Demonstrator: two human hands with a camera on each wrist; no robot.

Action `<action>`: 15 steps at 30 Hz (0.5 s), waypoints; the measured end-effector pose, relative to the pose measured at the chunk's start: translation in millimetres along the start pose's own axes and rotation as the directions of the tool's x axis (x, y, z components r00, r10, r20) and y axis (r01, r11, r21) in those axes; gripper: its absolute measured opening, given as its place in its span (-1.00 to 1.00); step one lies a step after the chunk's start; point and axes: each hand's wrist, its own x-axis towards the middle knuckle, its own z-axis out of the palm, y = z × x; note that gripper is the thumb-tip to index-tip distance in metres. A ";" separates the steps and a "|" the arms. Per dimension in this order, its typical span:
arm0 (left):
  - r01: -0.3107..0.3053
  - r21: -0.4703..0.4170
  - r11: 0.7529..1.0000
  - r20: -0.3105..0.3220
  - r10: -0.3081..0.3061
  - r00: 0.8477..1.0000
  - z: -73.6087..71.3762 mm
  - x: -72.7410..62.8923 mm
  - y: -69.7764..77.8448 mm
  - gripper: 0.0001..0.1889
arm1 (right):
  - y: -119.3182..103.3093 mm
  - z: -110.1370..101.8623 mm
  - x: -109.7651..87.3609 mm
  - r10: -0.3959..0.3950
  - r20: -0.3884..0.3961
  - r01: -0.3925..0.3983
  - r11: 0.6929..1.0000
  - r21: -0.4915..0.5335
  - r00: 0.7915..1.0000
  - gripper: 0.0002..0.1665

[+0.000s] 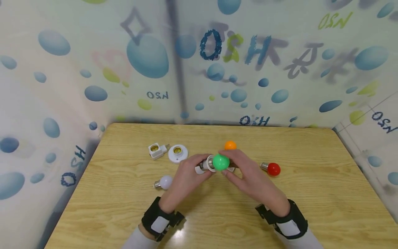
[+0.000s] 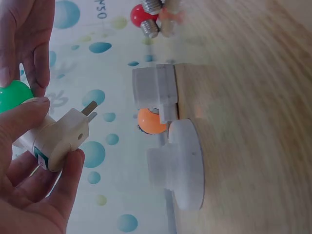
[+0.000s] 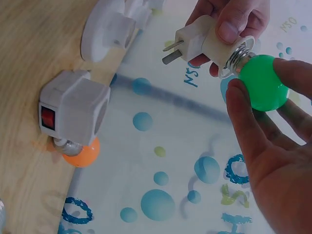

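Note:
My left hand [image 1: 188, 174] grips a white plug-in lamp socket [image 2: 61, 134], whose two metal prongs stick out at one end. A green light bulb [image 1: 221, 162] is pinched between the thumb and fingers of my right hand [image 1: 250, 176]. In the right wrist view, the bulb's metal screw base [image 3: 239, 58] meets the socket's round mouth. Some of its threads show at the rim, and how deep it sits I cannot tell. Both hands are raised above the middle of the wooden table [image 1: 211, 221].
Behind the left hand lie a square plug-in socket [image 1: 156, 151] and a round lamp holder [image 1: 178, 155]. A white bulb [image 1: 166, 182] lies beside the left wrist. An orange bulb [image 1: 230, 145] and a red-switched socket [image 3: 73, 107] are beyond the hands; a red bulb [image 1: 274, 169] lies right.

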 end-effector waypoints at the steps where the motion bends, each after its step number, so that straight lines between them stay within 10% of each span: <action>1: 0.006 -0.006 1.000 -0.005 -0.006 1.000 -0.6 0.8 0.9 -0.55 | -0.4 -0.6 1.0 0.004 0.001 -0.004 1.000 0.000 1.000 -0.36; 15: 0.000 0.027 1.000 -0.016 0.000 1.000 -1.0 2.1 -0.5 -0.57 | 0.2 0.8 3.4 0.031 0.012 -0.031 0.999 -0.039 0.999 -0.38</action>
